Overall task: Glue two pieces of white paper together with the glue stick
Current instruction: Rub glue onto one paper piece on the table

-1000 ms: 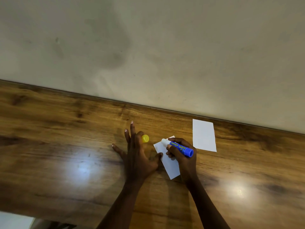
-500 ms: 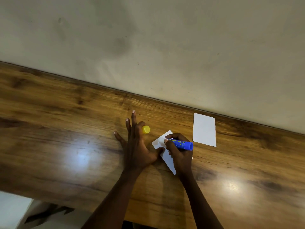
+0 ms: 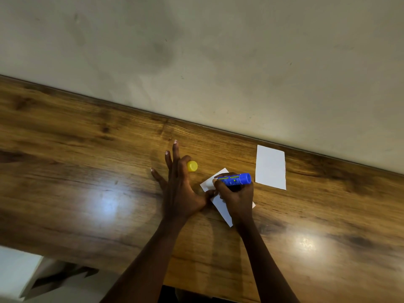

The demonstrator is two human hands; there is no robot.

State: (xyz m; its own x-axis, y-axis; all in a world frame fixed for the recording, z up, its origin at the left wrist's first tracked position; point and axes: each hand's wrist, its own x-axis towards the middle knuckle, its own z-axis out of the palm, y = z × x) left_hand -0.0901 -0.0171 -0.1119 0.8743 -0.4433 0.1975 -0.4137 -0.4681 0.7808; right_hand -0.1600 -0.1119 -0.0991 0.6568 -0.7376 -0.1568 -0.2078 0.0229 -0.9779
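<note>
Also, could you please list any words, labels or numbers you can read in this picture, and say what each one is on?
No text can be read here.
Glue stick, in the right hand: yellow-green label strips and small marks on the blue barrel, too small and blurred to read.
Yellow cap: no print visible.
Both papers: blank.

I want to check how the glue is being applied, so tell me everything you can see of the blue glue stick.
The blue glue stick is a short plastic cylinder with a yellow-green label strip and a rounded blue base. The right hand grips it, lying nearly flat, base pointing right and tip aimed left over the small white paper sheet on the wooden table. Its tip is hidden behind the fingers, so contact cannot be seen. It is uncapped; the yellow cap sits by the left hand.
</note>
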